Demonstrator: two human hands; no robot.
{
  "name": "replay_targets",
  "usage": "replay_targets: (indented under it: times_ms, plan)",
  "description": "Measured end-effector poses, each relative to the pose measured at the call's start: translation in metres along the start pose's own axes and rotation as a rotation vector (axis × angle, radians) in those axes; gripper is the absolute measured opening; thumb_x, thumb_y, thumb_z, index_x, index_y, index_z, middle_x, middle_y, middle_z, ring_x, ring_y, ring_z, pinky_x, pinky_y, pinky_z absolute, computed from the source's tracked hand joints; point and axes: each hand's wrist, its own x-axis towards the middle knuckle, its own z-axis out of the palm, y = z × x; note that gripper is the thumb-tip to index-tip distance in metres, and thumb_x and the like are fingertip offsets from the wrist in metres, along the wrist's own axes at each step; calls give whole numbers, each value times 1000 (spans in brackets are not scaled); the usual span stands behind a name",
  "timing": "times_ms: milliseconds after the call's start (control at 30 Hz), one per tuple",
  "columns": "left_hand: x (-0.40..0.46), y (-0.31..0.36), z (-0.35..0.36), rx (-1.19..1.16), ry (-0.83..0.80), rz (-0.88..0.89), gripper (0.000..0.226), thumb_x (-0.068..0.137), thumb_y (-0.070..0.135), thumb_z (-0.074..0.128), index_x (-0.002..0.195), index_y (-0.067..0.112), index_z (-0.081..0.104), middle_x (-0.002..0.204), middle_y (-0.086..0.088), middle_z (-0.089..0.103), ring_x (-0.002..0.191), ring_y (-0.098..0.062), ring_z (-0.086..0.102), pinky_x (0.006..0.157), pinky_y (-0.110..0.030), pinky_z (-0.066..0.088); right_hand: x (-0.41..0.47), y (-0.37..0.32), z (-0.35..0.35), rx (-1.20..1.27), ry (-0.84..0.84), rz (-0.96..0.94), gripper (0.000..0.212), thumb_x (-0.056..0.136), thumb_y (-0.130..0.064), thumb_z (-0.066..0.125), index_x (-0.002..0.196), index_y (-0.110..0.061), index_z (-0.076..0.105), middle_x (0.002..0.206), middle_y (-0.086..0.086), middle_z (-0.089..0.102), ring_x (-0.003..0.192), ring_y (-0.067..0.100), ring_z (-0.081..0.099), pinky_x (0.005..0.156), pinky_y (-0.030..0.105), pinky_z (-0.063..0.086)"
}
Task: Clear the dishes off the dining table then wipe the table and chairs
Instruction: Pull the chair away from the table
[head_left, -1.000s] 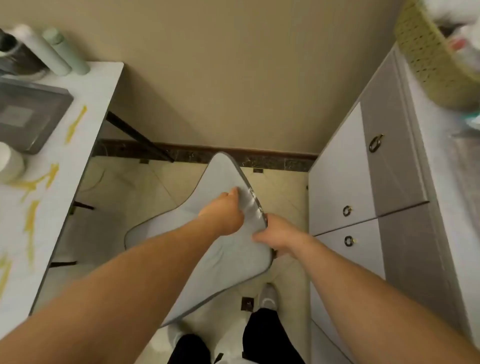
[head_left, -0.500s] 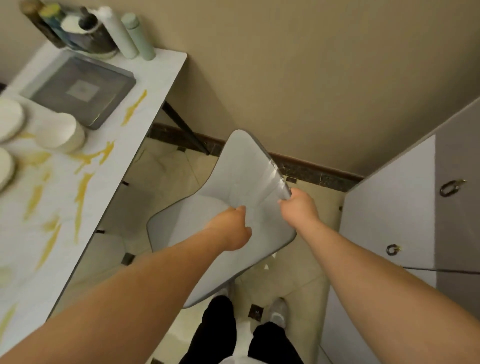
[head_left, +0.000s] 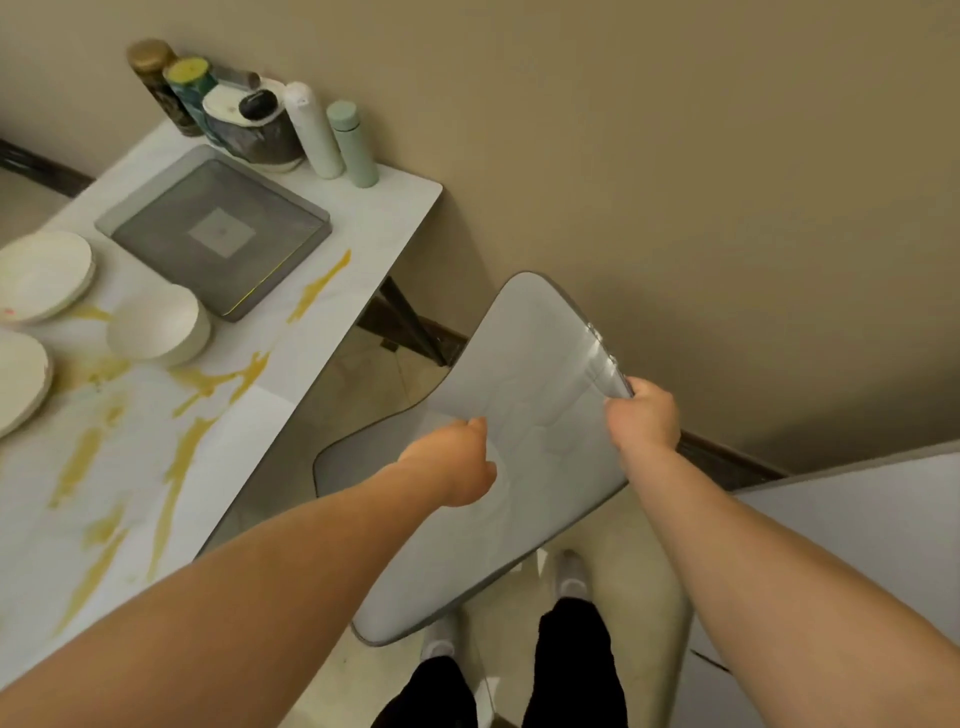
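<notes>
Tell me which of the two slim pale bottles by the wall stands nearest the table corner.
The mint green bottle; the taller white bottle stands to its left, farther from the corner.

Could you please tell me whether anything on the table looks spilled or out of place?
Yes: yellow streaks are smeared across the white table, running beside the upturned bowl and plates, which are not yet cleared.

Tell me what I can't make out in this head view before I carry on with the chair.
- Left hand on the grey padded chair: its own back hides the fingers and any cloth.
- Right hand: fingers curl behind the backrest edge, out of sight.
- Chair legs: hidden under the seat.
- White round plates: cut off by the left edge.
- Marble-look table with yellow streaks: near end out of frame.
</notes>
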Motion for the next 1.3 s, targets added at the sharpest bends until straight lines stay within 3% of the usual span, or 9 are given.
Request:
replay_targets:
  times_ms: [267,500,633,733,800,900,1067,1300]
  plan:
    - [74,87,-45,-52,31,-75,71,102,37,51,161,19,15,156,-11,39,135,-33,48,109,-44,44,108,-30,-34,87,-38,-43,16,70,-14,56,79,-17,69,71,-1,69,73,30,67,65,38,57]
    - [118,144,-68,-15,50,-24,68,102,39,50,160,19,20,153,-11,43,133,-34,49,108,-46,46,188,-17,-70,80,-89,-8,13,70,-17,61,76,-23,71,81,4,74,81,33,71,75,51,61]
    - [125,151,-80,14,59,-23,68,101,40,50,159,20,21,152,-10,44,132,-34,49,107,-49,46,188,-28,-76,0,-136,-34,26,82,-11,65,107,-14,70,105,12,73,97,36,68,86,46,57]
    - [119,143,-92,11,63,-37,68,102,39,51,160,19,21,155,-10,42,135,-33,48,109,-46,45,176,-38,-73,-110,-70,-45,68,83,-16,68,146,-15,44,147,14,50,134,37,46,110,46,39]
    - [111,129,-102,-8,89,-46,67,102,38,51,160,19,23,155,-9,43,135,-32,49,110,-45,45,158,-53,-67,-263,68,-190,83,80,-21,71,154,-18,33,159,11,32,146,35,28,118,54,24]
    - [97,99,-114,-27,129,-66,65,102,40,50,158,19,27,154,-8,44,136,-31,48,110,-47,44,127,-84,-45,-337,114,-475,85,77,-22,72,152,-16,33,160,12,30,149,34,22,119,59,16]
    - [60,23,-128,-52,184,-142,55,97,42,51,147,20,42,137,-8,55,123,-31,56,102,-49,48,61,-146,17,-338,-124,-687,78,84,-23,69,154,-18,34,160,11,27,148,34,23,122,50,22]
    - [-8,-167,-128,-184,300,-266,49,97,41,50,139,16,46,133,-9,55,120,-31,56,96,-45,50,-66,-222,155,-377,-389,-803,70,92,-26,64,154,-21,32,162,3,17,147,27,22,118,42,31]
